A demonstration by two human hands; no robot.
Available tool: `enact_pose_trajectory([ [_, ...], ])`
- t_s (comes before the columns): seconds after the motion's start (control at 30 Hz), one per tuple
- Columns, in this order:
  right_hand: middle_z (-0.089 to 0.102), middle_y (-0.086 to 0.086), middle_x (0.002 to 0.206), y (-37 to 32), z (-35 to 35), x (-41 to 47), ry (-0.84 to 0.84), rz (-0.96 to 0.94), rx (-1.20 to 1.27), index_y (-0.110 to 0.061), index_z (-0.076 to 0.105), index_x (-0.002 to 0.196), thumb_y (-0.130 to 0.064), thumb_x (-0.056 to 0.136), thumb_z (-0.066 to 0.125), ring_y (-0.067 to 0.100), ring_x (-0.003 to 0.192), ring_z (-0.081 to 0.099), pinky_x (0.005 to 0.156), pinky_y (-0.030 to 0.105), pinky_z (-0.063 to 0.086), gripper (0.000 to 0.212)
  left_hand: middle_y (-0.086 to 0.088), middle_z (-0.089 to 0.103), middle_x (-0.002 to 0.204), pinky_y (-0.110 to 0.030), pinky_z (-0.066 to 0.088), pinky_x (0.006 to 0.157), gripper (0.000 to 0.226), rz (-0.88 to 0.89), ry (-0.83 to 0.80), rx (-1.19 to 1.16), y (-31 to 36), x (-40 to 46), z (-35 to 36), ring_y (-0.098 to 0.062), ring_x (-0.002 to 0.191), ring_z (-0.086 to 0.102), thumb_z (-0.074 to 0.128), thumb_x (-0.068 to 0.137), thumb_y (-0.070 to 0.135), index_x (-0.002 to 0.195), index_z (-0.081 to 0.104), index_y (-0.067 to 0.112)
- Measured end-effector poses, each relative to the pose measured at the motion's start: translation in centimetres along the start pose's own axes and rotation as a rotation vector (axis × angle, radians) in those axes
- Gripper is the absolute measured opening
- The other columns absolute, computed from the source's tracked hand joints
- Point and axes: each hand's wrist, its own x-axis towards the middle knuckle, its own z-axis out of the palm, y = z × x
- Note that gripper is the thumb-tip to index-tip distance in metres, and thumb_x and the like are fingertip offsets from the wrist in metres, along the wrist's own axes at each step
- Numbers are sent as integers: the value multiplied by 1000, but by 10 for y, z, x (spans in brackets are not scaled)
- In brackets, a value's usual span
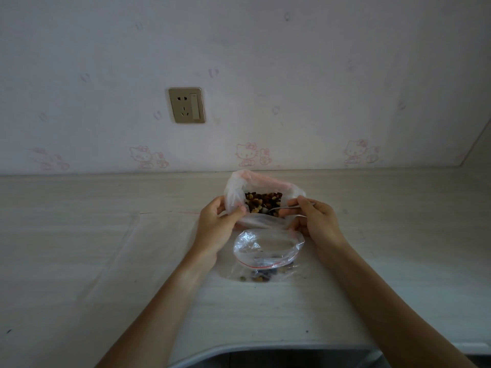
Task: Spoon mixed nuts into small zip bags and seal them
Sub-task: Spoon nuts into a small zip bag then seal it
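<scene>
My left hand (221,224) pinches the near rim of the big nut bag (261,200), while my right hand (312,219) grips the spoon (283,207), its bowl dipped among the nuts. The small zip bag (268,251) gapes just below, between my wrists. All sits on a pale wood-grain counter (79,235) against cartoon-cat wallpaper (318,75) with a socket (186,105)

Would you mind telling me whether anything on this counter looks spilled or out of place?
Nothing clearly spilled. The small zip bag stands open with few nuts inside. The left hand holds the big nut bag open; the right hand grips a spoon at the nuts.
</scene>
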Motion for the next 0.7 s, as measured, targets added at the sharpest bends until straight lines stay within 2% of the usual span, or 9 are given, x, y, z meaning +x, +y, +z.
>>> enact_pose_trajectory([
  [0.1,78,18,89,0,-3,1,0,13,11,-3,69,96,-23,109,48,21,48,59,48,28,49,31,-2,80,99,-56,58,96,21,-23,5,-39,1,1,-1,-27,97,76,79,82,32,102,77,23],
  [0.2,78,20,92,-2,-3,2,-2,28,48,-2,68,98,-24,109,48,23,48,61,49,29,49,32,-6,80,99,-58,58,96,16,-19,13,-63,2,2,-2,-31,99,76,75,91,29,102,77,19],
  [0.3,78,20,96,-8,-4,1,-13,42,62,-1,68,100,-25,109,47,24,50,62,51,30,49,32,-5,79,100,-52,62,88,14,22,21,-21,1,3,-4,-31,97,76,70,97,29,103,76,18],
  [0.4,78,19,95,-18,-7,-2,-23,15,38,-1,67,102,-25,110,46,23,53,65,46,29,48,32,4,78,92,-41,62,80,17,106,43,183,2,3,-9,-19,91,75,67,99,38,97,76,23],
  [0.5,78,19,94,-33,-10,-7,-43,-41,-3,0,67,104,-24,110,46,26,58,67,46,32,49,32,15,73,90,-26,50,76,24,185,106,462,3,-1,-18,2,83,67,66,95,51,96,72,28],
  [0.6,78,20,92,-49,-15,-15,-71,-83,-23,0,67,103,-23,110,46,26,59,68,46,32,49,32,15,66,92,-29,50,73,31,225,201,599,4,-9,-24,-1,81,64,69,90,56,98,64,27],
  [0.7,77,21,93,-58,-23,-27,-104,-103,-25,1,67,102,-22,109,46,28,61,68,45,32,49,32,11,64,84,-29,49,68,32,235,234,617,5,-19,-26,-4,77,62,71,88,56,90,60,27],
])
